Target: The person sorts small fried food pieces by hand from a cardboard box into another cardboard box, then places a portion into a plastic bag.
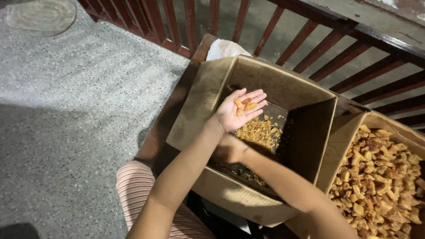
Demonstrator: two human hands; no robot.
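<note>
My left hand lies palm up over an open cardboard box, cradling a few yellow-orange chunks. Below it, on the dark bottom of the box, is a small pile of the same chunks. My right hand reaches down into the box just under my left wrist. Its fingers are turned away, so I cannot see whether it holds anything.
A second cardboard box at the right is full of larger amber chunks. Both boxes rest on a dark wooden surface. A red-brown railing runs behind, with a white bag by it. My striped-clothed knee is over the speckled floor.
</note>
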